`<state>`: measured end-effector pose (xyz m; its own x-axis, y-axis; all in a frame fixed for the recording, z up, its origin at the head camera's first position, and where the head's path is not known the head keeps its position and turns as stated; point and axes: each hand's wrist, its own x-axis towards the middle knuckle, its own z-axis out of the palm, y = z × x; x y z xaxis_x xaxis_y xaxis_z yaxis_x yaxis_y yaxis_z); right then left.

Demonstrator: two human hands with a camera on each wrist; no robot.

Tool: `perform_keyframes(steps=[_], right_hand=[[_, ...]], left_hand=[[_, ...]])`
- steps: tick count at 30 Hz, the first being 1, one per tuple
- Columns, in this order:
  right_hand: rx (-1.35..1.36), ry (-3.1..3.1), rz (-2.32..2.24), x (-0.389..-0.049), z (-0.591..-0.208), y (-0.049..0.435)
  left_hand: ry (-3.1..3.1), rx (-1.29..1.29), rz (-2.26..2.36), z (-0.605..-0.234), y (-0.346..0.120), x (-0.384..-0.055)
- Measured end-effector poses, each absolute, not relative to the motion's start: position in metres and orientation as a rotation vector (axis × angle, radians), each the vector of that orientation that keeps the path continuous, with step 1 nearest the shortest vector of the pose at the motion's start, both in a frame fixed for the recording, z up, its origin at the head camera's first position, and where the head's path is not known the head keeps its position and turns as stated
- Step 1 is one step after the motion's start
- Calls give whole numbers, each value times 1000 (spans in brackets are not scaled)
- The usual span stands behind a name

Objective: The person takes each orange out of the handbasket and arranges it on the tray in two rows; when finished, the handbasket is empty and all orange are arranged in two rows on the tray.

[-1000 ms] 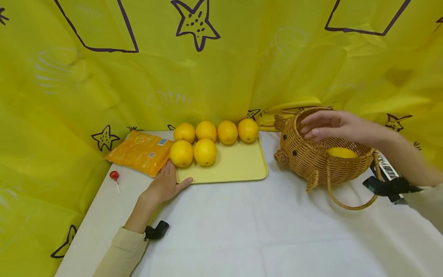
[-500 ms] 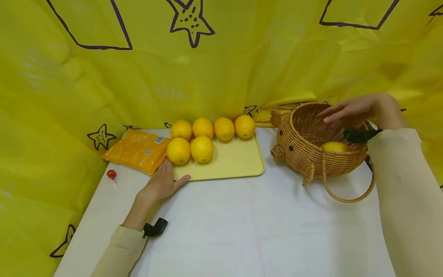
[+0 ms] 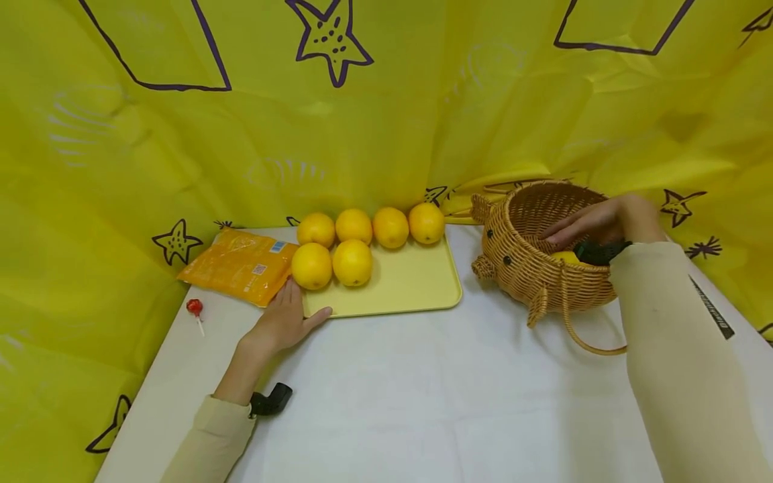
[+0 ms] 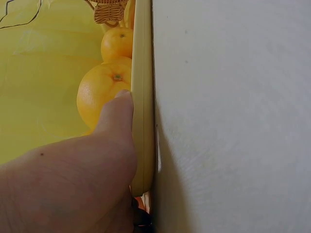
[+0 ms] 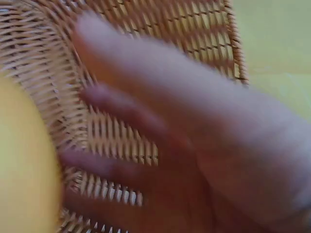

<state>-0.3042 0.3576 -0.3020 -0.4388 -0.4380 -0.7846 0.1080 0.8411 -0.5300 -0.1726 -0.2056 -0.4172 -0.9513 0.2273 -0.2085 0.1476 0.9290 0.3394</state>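
Note:
My left hand (image 3: 282, 319) rests at the front left corner of a pale yellow tray (image 3: 417, 285), its fingers stretched along the left side and its thumb on the front rim. Several oranges (image 3: 353, 263) stand on the tray in two rows. On the right, my right hand (image 3: 594, 223) reaches down into a pig-shaped wicker basket (image 3: 524, 272). Its fingers are spread and hold nothing in the right wrist view. Beside them lies a smooth yellow fruit (image 5: 24, 160), partly hidden by the wrist camera in the head view.
An orange plastic packet (image 3: 241, 265) lies left of the tray, close to the oranges. In front of it is a red lollipop (image 3: 195, 308). A yellow curtain (image 3: 386, 134) hangs behind the white table. The basket's handle (image 3: 582, 342) loops out at the front.
My right hand has come from above the basket's opening down into it, next to the yellow fruit. The left hand stays at the tray's corner. The view has shifted slightly.

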Motion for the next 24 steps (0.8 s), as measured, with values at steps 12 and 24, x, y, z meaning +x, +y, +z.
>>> perform_keyframes(steps=[12,24], right_hand=[[-316,1895,-676,-307,-306,338],[-301,1828,-654,-308,-303,312]], left_hand=[[2836,282,474,-414,-205,-172],[2835,273,491,-411,-204,-168]])
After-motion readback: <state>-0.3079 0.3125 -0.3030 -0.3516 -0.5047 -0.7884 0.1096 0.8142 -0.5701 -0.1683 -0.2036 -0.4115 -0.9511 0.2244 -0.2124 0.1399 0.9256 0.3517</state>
